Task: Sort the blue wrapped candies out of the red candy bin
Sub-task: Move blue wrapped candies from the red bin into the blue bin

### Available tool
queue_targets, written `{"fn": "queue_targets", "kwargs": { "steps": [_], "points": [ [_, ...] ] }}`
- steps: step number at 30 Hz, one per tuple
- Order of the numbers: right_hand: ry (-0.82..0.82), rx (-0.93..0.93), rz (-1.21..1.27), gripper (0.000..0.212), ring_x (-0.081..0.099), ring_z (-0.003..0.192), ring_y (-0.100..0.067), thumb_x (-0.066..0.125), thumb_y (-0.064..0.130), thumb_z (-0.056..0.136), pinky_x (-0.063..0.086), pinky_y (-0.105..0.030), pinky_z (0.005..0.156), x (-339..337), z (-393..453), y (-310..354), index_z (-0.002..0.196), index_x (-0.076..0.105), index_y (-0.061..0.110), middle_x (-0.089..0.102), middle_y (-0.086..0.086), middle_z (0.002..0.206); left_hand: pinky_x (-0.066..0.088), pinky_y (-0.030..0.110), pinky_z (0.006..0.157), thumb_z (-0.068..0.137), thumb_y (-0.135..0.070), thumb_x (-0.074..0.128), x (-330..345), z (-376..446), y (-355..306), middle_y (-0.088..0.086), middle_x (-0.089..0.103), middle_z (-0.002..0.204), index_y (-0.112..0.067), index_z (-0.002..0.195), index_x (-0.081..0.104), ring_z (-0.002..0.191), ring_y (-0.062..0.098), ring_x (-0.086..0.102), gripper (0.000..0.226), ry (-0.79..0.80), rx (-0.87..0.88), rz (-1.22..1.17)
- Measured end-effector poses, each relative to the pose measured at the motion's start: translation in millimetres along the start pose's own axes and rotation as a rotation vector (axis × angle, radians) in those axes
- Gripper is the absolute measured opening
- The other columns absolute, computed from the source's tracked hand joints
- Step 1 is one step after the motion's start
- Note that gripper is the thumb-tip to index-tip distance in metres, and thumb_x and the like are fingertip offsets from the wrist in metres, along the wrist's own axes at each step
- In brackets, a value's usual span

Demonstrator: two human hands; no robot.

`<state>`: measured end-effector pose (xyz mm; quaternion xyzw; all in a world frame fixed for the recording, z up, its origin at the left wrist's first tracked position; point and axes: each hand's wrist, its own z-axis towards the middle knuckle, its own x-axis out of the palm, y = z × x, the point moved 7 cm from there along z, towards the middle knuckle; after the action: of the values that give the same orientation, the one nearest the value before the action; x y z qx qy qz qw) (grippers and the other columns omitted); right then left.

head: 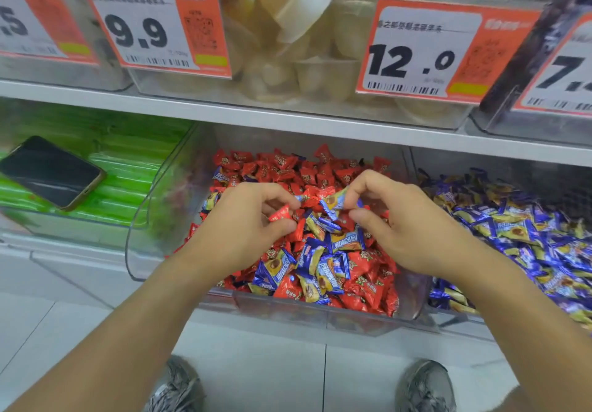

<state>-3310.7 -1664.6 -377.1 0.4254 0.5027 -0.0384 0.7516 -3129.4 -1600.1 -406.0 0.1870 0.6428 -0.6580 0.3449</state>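
Observation:
A clear bin [320, 310] on the lower shelf holds red wrapped candies [282, 168] with several blue-and-yellow wrapped candies [320, 270] mixed in near the front. Both hands are over the middle of this bin. My left hand [243, 225] pinches a red candy [279, 213] between thumb and fingers. My right hand [400, 219] pinches a blue wrapped candy [334, 201] just above the pile. The fingertips of the two hands nearly meet.
The bin to the right holds blue wrapped candies [519, 229]. A bin of green packs [128, 168] stands to the left, with a black phone [51, 171] lying on it. Price tags [153, 27] hang on the bins of the upper shelf. My shoes [179, 389] stand on the tiled floor.

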Motion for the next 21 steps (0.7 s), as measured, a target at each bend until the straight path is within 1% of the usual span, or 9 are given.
{"fn": "queue_targets", "kwargs": {
  "steps": [2,3,7,9,11,13,16,18,21],
  "points": [
    [-0.027,-0.008,0.016,0.012,0.06,0.09,0.011,0.065,0.025,0.093,0.04,-0.009,0.078,-1,-1,3,0.092,0.055,0.03,0.068,0.02,0.093,0.05,0.018,0.07,0.083,-0.023,0.074,-7,-1,-1,-0.016,0.066,0.085,-0.031,0.099,0.071,0.078,0.0,0.06,0.019,-0.037,0.006,-0.016],
    [-0.046,-0.013,0.018,0.012,0.06,0.092,0.011,0.066,0.024,0.092,0.04,-0.008,0.078,-2,-1,4,0.092,0.055,0.029,0.069,0.019,0.093,0.05,0.018,0.069,0.085,-0.025,0.071,-9,-1,-2,-0.015,0.065,0.084,-0.031,0.101,0.069,0.076,0.001,0.06,0.018,-0.045,0.009,-0.023],
    [-0.125,0.004,-0.113,0.012,0.06,0.091,0.005,0.062,0.017,0.093,0.044,-0.012,0.079,-7,2,-5,0.098,0.06,0.028,0.067,0.018,0.091,0.053,0.031,0.074,0.094,-0.027,0.058,-9,-2,2,-0.011,0.066,0.09,-0.033,0.113,0.063,0.075,0.011,0.064,0.02,-0.005,-0.008,-0.006],
    [-0.071,0.024,-0.186,0.017,0.059,0.088,0.001,0.064,0.025,0.092,0.048,-0.022,0.08,-4,3,-11,0.108,0.061,0.031,0.063,0.017,0.098,0.054,0.042,0.071,0.097,-0.026,0.054,-6,-2,5,-0.005,0.07,0.09,-0.038,0.112,0.06,0.07,0.019,0.065,0.021,0.036,-0.022,-0.011],
    [0.022,0.027,-0.273,0.03,0.056,0.09,-0.003,0.064,0.041,0.09,0.049,-0.03,0.084,3,3,-13,0.119,0.06,0.035,0.058,0.014,0.105,0.053,0.041,0.063,0.097,-0.023,0.053,-5,-3,4,-0.001,0.071,0.094,-0.042,0.109,0.058,0.062,0.014,0.059,0.024,0.061,-0.024,-0.047],
    [0.072,0.015,-0.331,0.035,0.05,0.089,-0.006,0.065,0.049,0.088,0.047,-0.032,0.086,8,3,-12,0.12,0.062,0.036,0.054,0.015,0.099,0.053,0.035,0.075,0.095,-0.019,0.056,-5,-5,2,-0.008,0.066,0.108,-0.042,0.112,0.059,0.082,0.004,0.062,0.029,0.076,-0.016,-0.057],
    [0.053,0.013,-0.329,0.019,0.049,0.084,-0.008,0.07,0.043,0.087,0.047,-0.036,0.084,7,5,-9,0.104,0.069,0.035,0.05,0.014,0.09,0.038,0.022,0.091,0.088,-0.029,0.065,-14,-10,-5,-0.015,0.049,0.119,-0.037,0.119,0.06,0.107,0.004,0.051,0.031,-0.008,0.055,0.214],
    [-0.028,0.017,-0.27,0.008,0.05,0.083,-0.005,0.071,0.032,0.088,0.045,-0.032,0.084,-2,5,-8,0.094,0.068,0.034,0.051,0.012,0.092,0.04,0.019,0.08,0.083,-0.038,0.069,-15,-16,-12,-0.017,0.053,0.107,-0.035,0.111,0.063,0.093,0.002,0.055,0.029,-0.013,0.077,0.282],
    [-0.122,0.014,-0.16,0.018,0.052,0.088,-0.001,0.064,0.015,0.091,0.041,-0.025,0.084,-14,2,-5,0.093,0.065,0.033,0.052,0.01,0.099,0.048,0.022,0.067,0.075,-0.048,0.075,1,-26,-10,-0.015,0.059,0.083,-0.034,0.102,0.065,0.067,0.003,0.057,0.032,0.16,0.011,0.311]
  ]
}}
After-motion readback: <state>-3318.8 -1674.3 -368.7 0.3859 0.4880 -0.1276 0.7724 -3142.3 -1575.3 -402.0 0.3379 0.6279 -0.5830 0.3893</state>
